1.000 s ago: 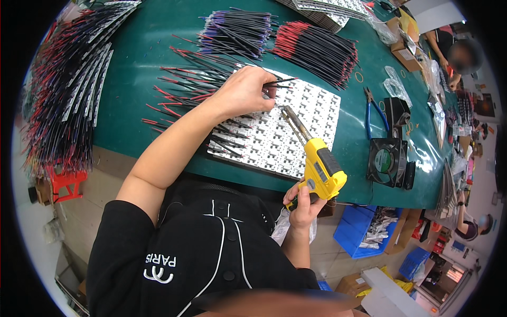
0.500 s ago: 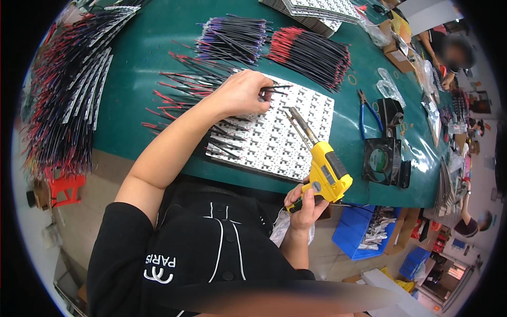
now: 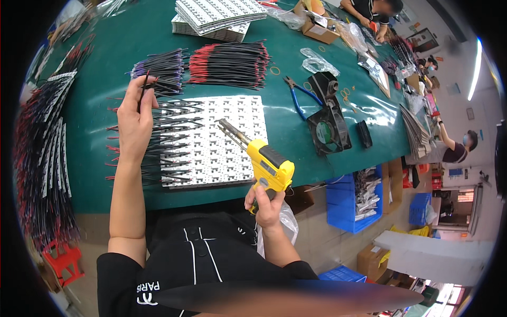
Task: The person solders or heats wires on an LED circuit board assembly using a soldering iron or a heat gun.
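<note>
some dark wire [image 3: 142, 95] pinched in left hand [image 3: 134, 122], right hand [image 3: 267, 207] gripping soldering gun [image 3: 268, 165]; a dip could scorch white panel [image 3: 244, 113].

From the wearer's head, the fisheye looks steeply down on the green table [image 3: 290, 137], near the left hand [image 3: 134, 124] and right hand [image 3: 268, 208]; rightward, the wall [image 3: 449, 100] seems distant, bent.

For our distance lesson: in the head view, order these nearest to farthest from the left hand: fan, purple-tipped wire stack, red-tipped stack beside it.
1. Purple-tipped wire stack, just beyond the left hand.
2. Red-tipped stack, right of the purple one.
3. Fan, far to the right.
</note>
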The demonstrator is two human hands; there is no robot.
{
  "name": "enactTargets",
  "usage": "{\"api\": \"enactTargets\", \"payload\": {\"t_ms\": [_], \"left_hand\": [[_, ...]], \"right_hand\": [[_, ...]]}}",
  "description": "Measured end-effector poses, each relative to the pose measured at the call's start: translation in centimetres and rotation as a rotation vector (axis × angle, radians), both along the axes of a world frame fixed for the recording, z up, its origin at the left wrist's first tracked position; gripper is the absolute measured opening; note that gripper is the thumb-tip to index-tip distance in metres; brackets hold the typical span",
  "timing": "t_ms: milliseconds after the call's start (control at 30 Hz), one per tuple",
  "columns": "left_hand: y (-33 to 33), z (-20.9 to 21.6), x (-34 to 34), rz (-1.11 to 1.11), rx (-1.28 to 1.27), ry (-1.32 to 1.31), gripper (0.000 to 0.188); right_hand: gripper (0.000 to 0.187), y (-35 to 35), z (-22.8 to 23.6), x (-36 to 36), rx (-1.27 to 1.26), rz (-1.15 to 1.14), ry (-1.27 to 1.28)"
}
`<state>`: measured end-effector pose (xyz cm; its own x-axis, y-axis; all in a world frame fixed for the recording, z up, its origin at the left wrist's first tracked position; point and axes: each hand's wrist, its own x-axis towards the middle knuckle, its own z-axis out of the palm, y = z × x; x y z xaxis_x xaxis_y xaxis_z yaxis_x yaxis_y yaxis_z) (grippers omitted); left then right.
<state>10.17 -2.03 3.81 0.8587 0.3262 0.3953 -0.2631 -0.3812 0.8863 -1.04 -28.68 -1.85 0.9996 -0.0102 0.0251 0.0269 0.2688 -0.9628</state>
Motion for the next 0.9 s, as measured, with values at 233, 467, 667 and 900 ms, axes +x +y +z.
{"api": "enactTargets", "payload": {"t_ms": [233, 467, 667, 900], "left_hand": [[-2.1, -1.9, -1.9, -0.192, 0.213, 0.169, 0.008], [-2.7, -4.3, -1.2, -0.241, 0.331, 0.247, 0.011], [-2.9, -4.4, -1.2, -0.224, 0.437, 0.252, 0.014], [-2.7, -5.0, -1.6, -0.216, 0.340, 0.213, 0.014]], "right_hand": [[0.021, 0.0, 0.0, 0.1, -0.036, 0.038, -0.015], [0.023, -0.1, 0.0, -0.1, -0.039, 0.047, -0.006], [0.032, -0.3, -0.2, -0.4, -0.060, 0.057, 0.002], [0.022, 0.0, 0.0, -0.3, -0.027, 0.049, 0.027]]}}
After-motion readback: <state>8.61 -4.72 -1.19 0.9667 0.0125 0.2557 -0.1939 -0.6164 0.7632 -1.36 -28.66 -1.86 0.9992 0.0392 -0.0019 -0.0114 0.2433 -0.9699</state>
